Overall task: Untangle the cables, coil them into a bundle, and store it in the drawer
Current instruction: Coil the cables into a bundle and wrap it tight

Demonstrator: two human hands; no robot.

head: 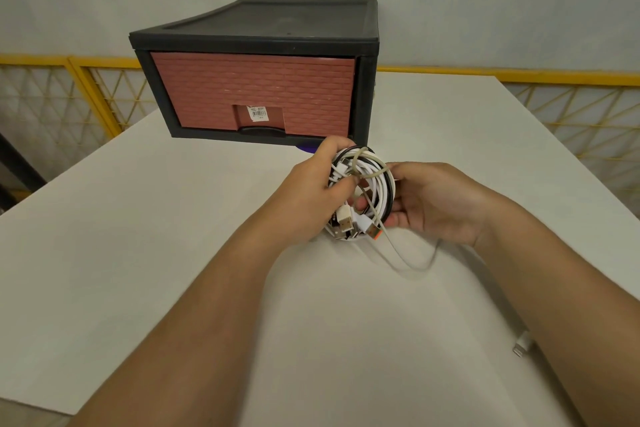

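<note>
Above the table (138, 218), the left hand (311, 184) gripped the coiled cables (372, 180); the right hand (429, 201) pinched the coil's side. The drawer (252, 94) stood closed behind.

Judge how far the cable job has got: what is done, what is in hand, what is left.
Done: most cables sit wound in a coil. In hand: the left hand grips the coil and the right hand holds its other side, while one white tail trails across the table to its plug. Left: wind in that tail, open the shut drawer, put the coil inside.
</note>
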